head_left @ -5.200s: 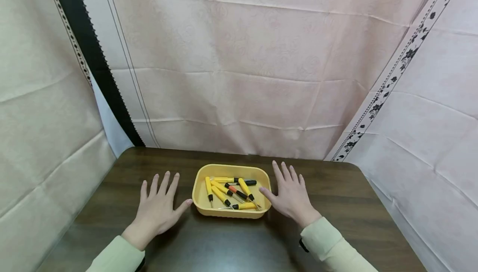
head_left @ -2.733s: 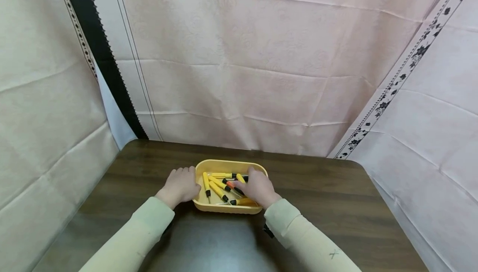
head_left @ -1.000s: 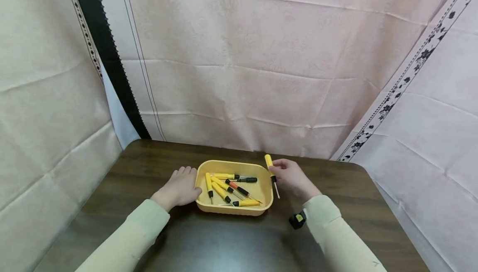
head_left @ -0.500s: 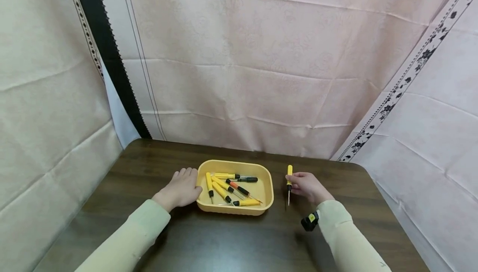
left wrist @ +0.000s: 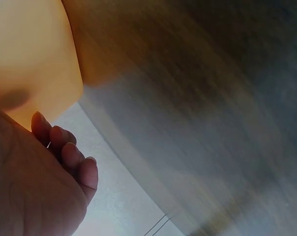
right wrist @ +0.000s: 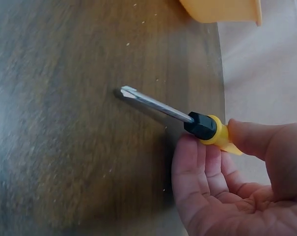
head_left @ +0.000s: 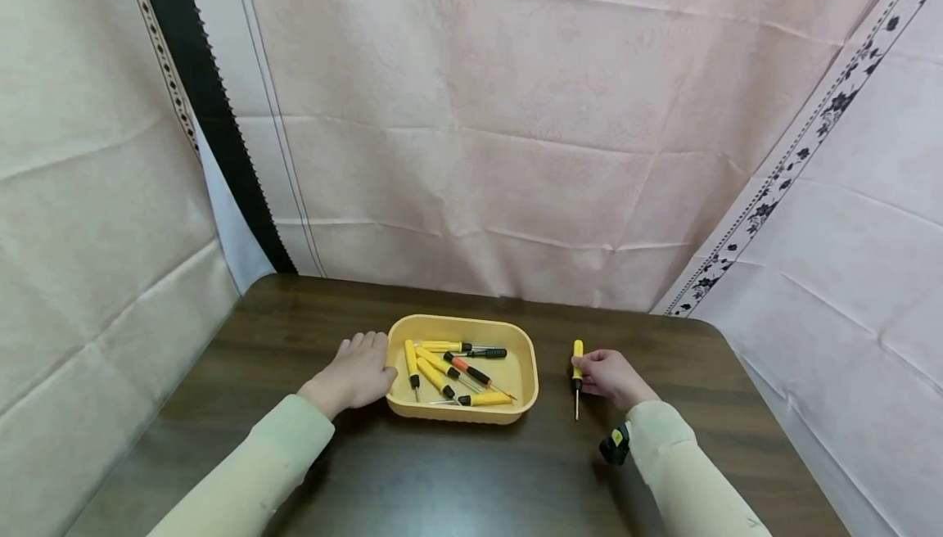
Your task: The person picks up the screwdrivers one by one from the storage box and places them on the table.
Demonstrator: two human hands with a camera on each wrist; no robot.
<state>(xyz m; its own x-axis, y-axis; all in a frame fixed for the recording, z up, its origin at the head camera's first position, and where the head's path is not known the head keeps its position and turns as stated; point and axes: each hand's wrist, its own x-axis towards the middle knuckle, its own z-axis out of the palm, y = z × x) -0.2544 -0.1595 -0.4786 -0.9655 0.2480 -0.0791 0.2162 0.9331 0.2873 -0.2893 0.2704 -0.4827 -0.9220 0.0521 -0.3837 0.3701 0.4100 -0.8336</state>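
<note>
1. Left hand [head_left: 352, 372]: grasps the left end of the yellow tray [head_left: 453, 414], with the thumb over the rim and the other fingers outside it. Comes out of a pale green cuff [head_left: 295, 429].
2. Yellow tray: sits near the middle of the dark wood-grain worktop [head_left: 442, 480], between both hands, with loose screwdrivers inside.
3. Leftmost screwdriver [head_left: 410, 359]: lies just inside the left wall, with the yellow handle toward the far side and the tip toward the near side.
4. Upper slanting screwdriver [head_left: 436, 361] and lower slanting screwdriver [head_left: 435, 378]: lie side by side, angled down to the right in the head view.
5. Far screwdriver [head_left: 442, 346]: lies crosswise near the far wall, close to the black screwdriver [head_left: 492, 353].
6. Orange-and-black screwdriver [head_left: 477, 376]: slants across the middle, above the near screwdriver [head_left: 489, 399] by the front wall.
7. Held screwdriver [head_left: 578, 349]: sits outside the tray, apart from its right end, with the shaft pointing toward the near side. Cannot tell whether touching the worktop at the tip.
8. Right hand [head_left: 610, 375]: pinches that yellow handle between thumb and fingers, with a black device [head_left: 615, 444] at the wrist.
9. Pale cloth [head_left: 516, 152]: hangs behind, with a floral band [head_left: 803, 152] on the right.
</note>
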